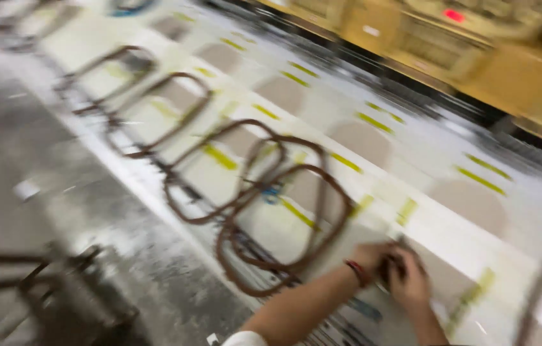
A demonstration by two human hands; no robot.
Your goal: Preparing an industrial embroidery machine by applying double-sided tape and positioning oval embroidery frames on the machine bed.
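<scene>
Left forearm: bare, entering from the bottom edge, red band at the wrist.
Left hand (pixel 373 257): fingers curled shut on a small dark object (pixel 391 269), blurred.
Right hand (pixel 410 285): touching the left, fingers closed on the same object.
Object: between both hands, on the long white bench (pixel 450 230); long axis unclear.
Brown rounded wire frames (pixel 283 224): just left of the hands, running up-left.
</scene>
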